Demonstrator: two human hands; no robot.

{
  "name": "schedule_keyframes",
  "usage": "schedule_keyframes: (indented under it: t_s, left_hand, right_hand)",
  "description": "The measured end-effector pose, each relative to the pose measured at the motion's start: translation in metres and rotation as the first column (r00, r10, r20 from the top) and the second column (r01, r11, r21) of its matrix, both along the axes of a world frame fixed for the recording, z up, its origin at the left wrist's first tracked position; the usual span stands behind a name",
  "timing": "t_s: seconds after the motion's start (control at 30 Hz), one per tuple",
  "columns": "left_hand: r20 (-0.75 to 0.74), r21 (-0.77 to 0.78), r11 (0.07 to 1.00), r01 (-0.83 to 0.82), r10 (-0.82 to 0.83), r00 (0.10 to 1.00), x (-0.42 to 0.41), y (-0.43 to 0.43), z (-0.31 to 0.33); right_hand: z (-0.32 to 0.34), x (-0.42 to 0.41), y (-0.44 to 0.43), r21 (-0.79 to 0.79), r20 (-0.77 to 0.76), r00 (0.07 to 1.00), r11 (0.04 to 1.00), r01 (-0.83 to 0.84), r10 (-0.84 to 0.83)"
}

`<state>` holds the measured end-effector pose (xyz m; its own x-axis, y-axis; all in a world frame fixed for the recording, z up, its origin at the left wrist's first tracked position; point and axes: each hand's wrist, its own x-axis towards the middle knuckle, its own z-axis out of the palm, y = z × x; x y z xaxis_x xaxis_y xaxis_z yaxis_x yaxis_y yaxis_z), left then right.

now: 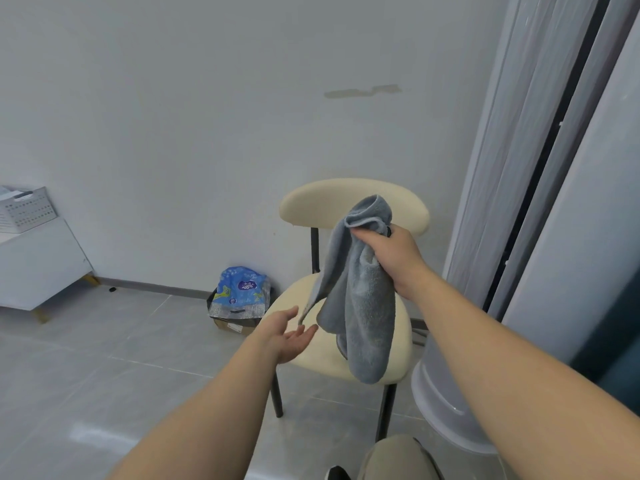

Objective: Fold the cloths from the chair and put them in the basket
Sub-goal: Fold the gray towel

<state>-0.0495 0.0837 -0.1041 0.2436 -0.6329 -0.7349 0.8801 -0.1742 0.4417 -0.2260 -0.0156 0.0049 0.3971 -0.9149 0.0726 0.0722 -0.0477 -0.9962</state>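
1. One grey-blue cloth (360, 306) hangs bunched from the right hand (391, 254), which holds it up in front of the chair (311, 355) and its cream backrest (311, 199). The cloth's lower end droops over the right half of the seat and, in this view, past the seat's front edge. Whether it touches the seat cannot be told.
2. The right hand's fingers (363, 235) are curled tight round the cloth's upper part, and a loop of fabric stands up above the fist.
3. The left hand (287, 336) is palm up over the seat's left edge. Its fingers (308, 330) are straight, slightly apart and hold nothing. They are just beside a thin dangling edge of the cloth, and contact cannot be told.
4. The chair has black legs and stands on a grey tiled floor (104, 358) close to a white wall.
5. A white perforated basket (26, 209) sits on a white cabinet (38, 268) at the far left, well apart from the chair.
6. A blue printed packet (242, 289) lies on a dark bin by the wall, left of the chair.
7. Grey curtains (512, 150) hang to the chair's right.
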Motion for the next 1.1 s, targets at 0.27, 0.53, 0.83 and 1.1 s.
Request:
schedule_keyframes:
  t_s: [0.27,0.53,0.83,1.1]
  left_hand:
    - [-0.158,0.092,0.989,-0.114,0.128,0.979,0.023,0.012,-0.023]
    - [-0.216,0.093,0.989,-0.115,0.133,0.967,0.016,0.009,-0.025]
    - [0.47,0.13,0.991,-0.028,-0.036,0.882,0.05,-0.022,0.002]
    - [0.873,0.403,0.863,0.303,-0.264,-0.41,0.043,-0.013,0.112]
  right_hand:
    - [-0.004,0.005,0.01,-0.051,-0.022,0.99,0.989,-0.137,0.136]
    - [-0.009,0.001,0.011,0.003,-0.119,0.944,0.951,-0.311,0.309]
    - [-0.014,-0.016,0.015,0.118,-0.566,0.596,0.772,-0.624,0.569]
    - [-0.018,-0.004,0.014,-0.053,-0.782,0.507,0.772,-0.633,0.362]
